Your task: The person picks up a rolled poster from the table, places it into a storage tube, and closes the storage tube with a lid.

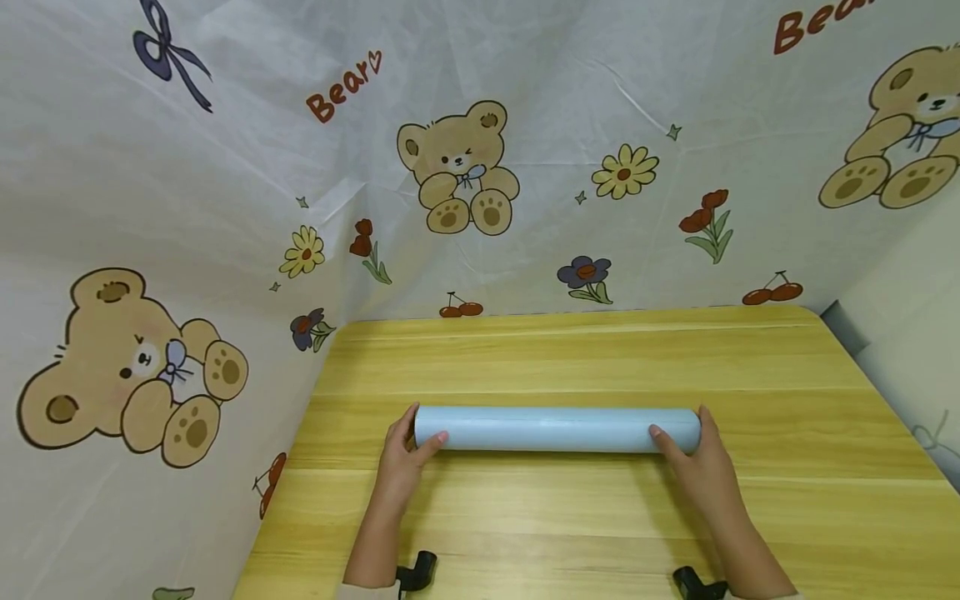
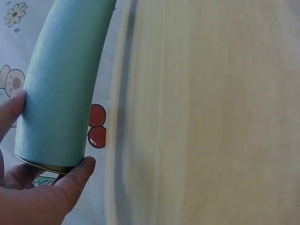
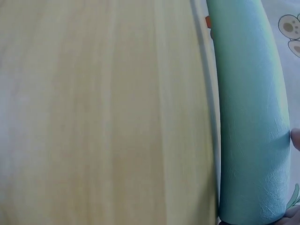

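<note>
A long light blue roll (image 1: 555, 429) with a leathery, finely creased surface lies crosswise between my hands. My left hand (image 1: 403, 454) grips its left end, thumb on the near side and fingers around the end. At the right end my right hand (image 1: 699, 462) holds it in the same way. The left wrist view shows the roll (image 2: 65, 89) with a thin dark and gold edge at its end, fingertips (image 2: 84, 168) against that edge. In the right wrist view the roll (image 3: 253, 117) fills the right side, and only bits of the hand show.
Beneath the roll is a wood-grain table (image 1: 570, 358) with rounded far corners. A white cloth (image 1: 540, 58) printed with bears and flowers hangs behind it and along the left. Black wrist mounts (image 1: 417, 572) show near both forearms. A pale wall stands at right.
</note>
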A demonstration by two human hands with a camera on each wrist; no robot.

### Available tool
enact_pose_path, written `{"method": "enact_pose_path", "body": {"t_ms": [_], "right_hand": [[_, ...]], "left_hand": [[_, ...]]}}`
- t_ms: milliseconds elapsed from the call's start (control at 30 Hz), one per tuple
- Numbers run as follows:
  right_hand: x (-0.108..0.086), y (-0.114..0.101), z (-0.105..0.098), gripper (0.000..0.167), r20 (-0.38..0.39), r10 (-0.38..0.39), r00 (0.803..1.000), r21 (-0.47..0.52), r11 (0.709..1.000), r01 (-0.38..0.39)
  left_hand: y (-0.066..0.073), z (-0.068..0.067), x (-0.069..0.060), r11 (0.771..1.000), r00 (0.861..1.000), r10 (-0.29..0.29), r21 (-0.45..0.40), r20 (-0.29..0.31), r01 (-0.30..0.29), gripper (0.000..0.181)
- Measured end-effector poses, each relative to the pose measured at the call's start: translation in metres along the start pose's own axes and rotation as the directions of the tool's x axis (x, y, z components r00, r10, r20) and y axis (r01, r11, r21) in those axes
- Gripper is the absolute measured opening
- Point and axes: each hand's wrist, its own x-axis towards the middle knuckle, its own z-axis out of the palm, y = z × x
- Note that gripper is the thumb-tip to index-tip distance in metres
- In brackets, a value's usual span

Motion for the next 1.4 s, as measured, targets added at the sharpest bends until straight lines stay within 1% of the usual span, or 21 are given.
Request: {"method": "enact_pose_path", "body": {"t_ms": [100,167,333,500,600,900,1000,1233,1400], "right_hand": [[0.001,0.0,-0.002,0.107,0.034,0.053,0.998,0.021,0.998,-0.053],[0.001,-0.001,-0.003,0.105,0.053,0.059,0.997,0.029,0.998,-0.06],[0.003,-0.001,0.001,0.105,0.079,0.022,0.997,0.033,0.999,-0.025],[0.006,-0.001,0.007,0.104,0.089,-0.019,0.996,0.018,1.0,0.018],[0.007,-0.002,0.008,0.104,0.094,-0.045,0.995,0.002,0.999,0.045],[0.009,-0.002,0.01,0.102,0.085,-0.066,0.994,-0.028,0.997,0.069],[0.009,-0.002,0.01,0.101,0.088,-0.071,0.994,-0.03,0.997,0.074],[0.008,-0.002,0.01,0.1,0.084,-0.08,0.993,-0.034,0.996,0.083],[0.008,-0.002,0.01,0.098,0.083,-0.098,0.992,-0.031,0.994,0.101]], "left_hand": [[0.0,0.0,0.001,1.0,1.0,0.001,0.009,0.012,-0.001,0.091],[-0.001,0.0,0.002,1.0,1.0,-0.004,0.026,0.026,0.003,0.09],[-0.003,-0.001,0.006,0.997,0.998,-0.038,0.072,0.046,0.034,0.089],[-0.007,-0.004,0.01,0.997,0.997,-0.056,0.062,0.047,0.053,0.088],[-0.009,-0.004,0.012,0.998,0.997,-0.055,0.047,0.051,0.052,0.087],[-0.015,-0.005,0.016,0.998,0.998,-0.036,0.046,0.06,0.033,0.087],[-0.015,-0.004,0.016,0.999,0.998,-0.037,0.042,0.055,0.035,0.087],[-0.014,-0.003,0.017,0.999,0.997,-0.03,0.021,0.072,0.028,0.085],[-0.013,-0.002,0.017,0.998,0.996,-0.049,0.033,0.075,0.047,0.086]]}}
